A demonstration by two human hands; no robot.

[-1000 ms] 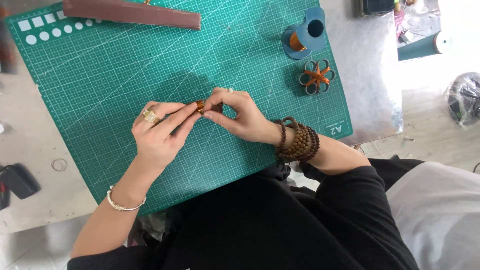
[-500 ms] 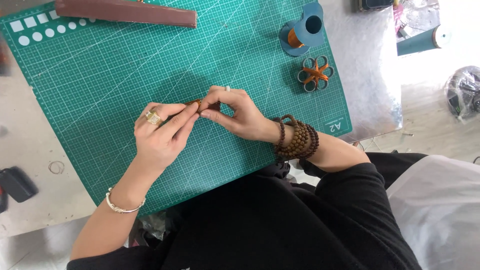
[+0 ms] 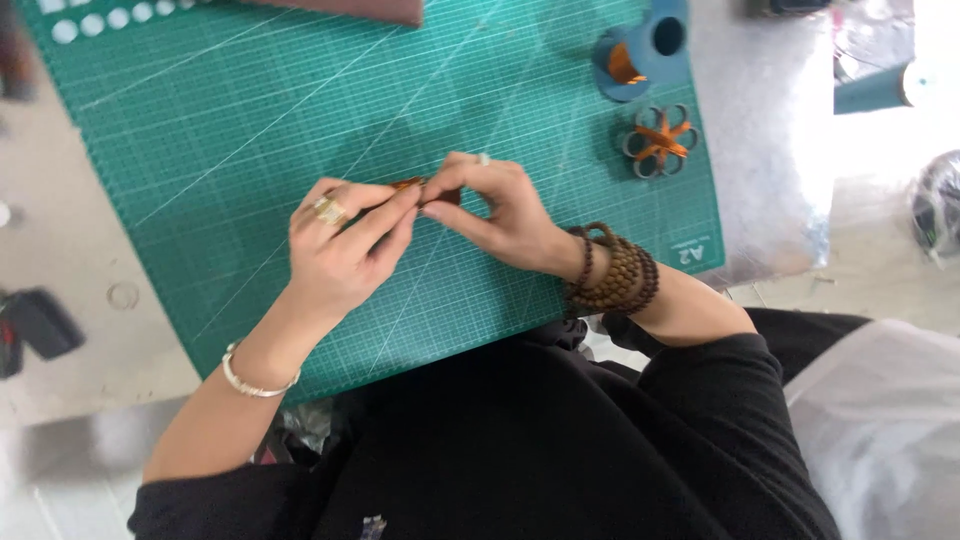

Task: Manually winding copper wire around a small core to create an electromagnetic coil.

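Note:
My left hand (image 3: 345,245) and my right hand (image 3: 500,210) meet over the middle of a green cutting mat (image 3: 250,130). Both pinch one small brown and orange strip piece (image 3: 425,187) between their fingertips, just above the mat. The piece is mostly hidden by my fingers. My left hand wears a ring and a thin bracelet; my right wrist carries dark wooden bead bracelets (image 3: 612,272).
A looped orange and brown flower shape (image 3: 660,140) lies on the mat's right side. Behind it stands a blue tape holder (image 3: 645,45). A long brown strip (image 3: 350,8) lies along the mat's far edge. A dark object (image 3: 40,320) sits on the table at the left.
The view has shifted slightly; the brown strip at the far edge now sits higher in frame. My hands keep pinching the small piece in the same place on the mat.

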